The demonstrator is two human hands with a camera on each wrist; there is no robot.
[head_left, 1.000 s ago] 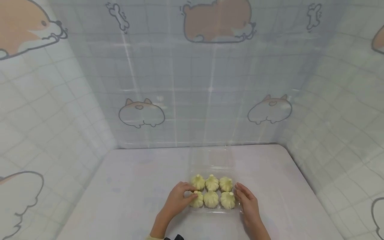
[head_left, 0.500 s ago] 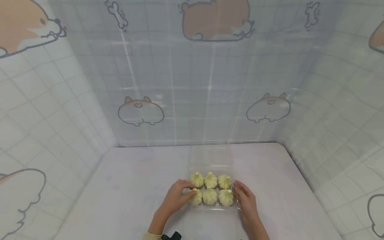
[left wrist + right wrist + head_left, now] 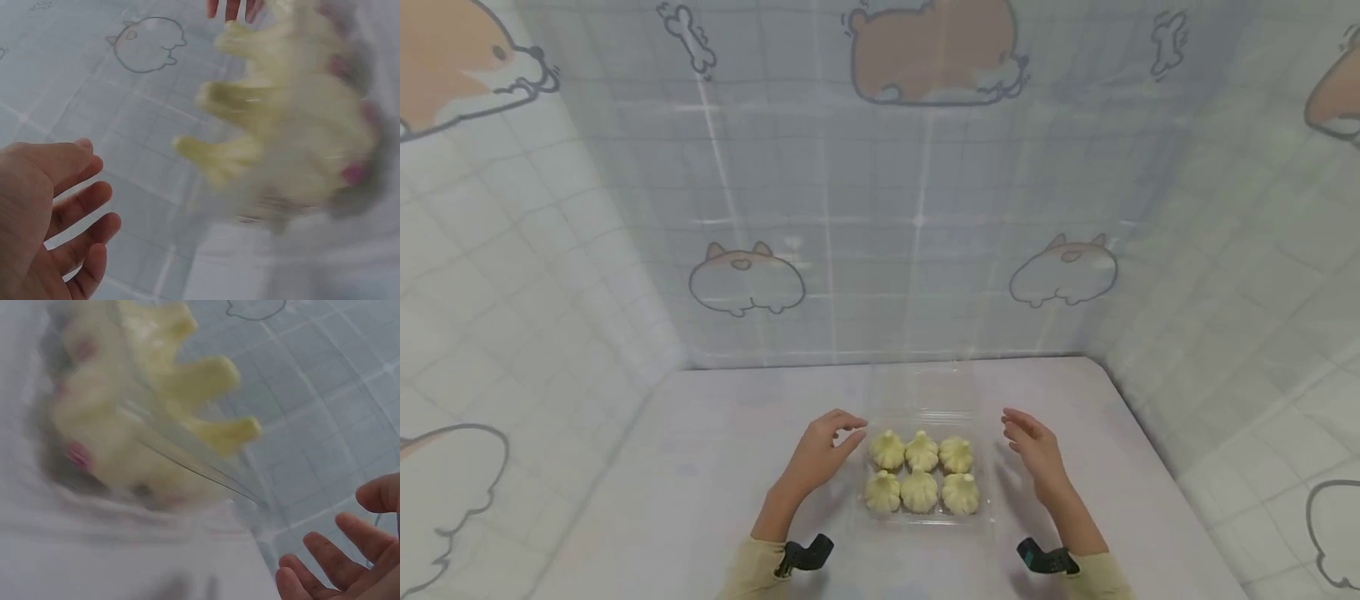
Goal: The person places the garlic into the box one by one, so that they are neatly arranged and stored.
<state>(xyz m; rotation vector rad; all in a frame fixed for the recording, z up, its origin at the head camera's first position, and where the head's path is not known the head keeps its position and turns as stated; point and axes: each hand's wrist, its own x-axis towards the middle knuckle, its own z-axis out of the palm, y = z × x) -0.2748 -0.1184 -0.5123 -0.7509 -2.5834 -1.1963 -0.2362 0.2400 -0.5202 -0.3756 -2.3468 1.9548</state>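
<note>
Several pale yellow garlic bulbs (image 3: pixel 920 490) sit in two rows in a clear plastic container (image 3: pixel 925 519), stems up. Its transparent lid (image 3: pixel 922 390) lies folded back behind it. My left hand (image 3: pixel 822 451) hovers off the container's left side, fingers loosely bent and holding nothing. Off the right side is my right hand (image 3: pixel 1037 454), also holding nothing, its fingers spread apart in the right wrist view. Blurred garlic bulbs (image 3: pixel 300 125) with pinkish spots show through the container wall in the left wrist view, as do the garlic bulbs (image 3: pixel 119 412) in the right wrist view.
The container stands on a pale table (image 3: pixel 737 475). A tiled wall covering (image 3: pixel 880 183) with cartoon dogs rises behind and at both sides. Black straps (image 3: pixel 808 553) with camera mounts are on both wrists, below light yellow sleeves.
My left hand has let go of the front-left garlic bulb and moved left and away. My right hand has left the container's right edge and moved up and right. The garlic bulbs stay in place.
</note>
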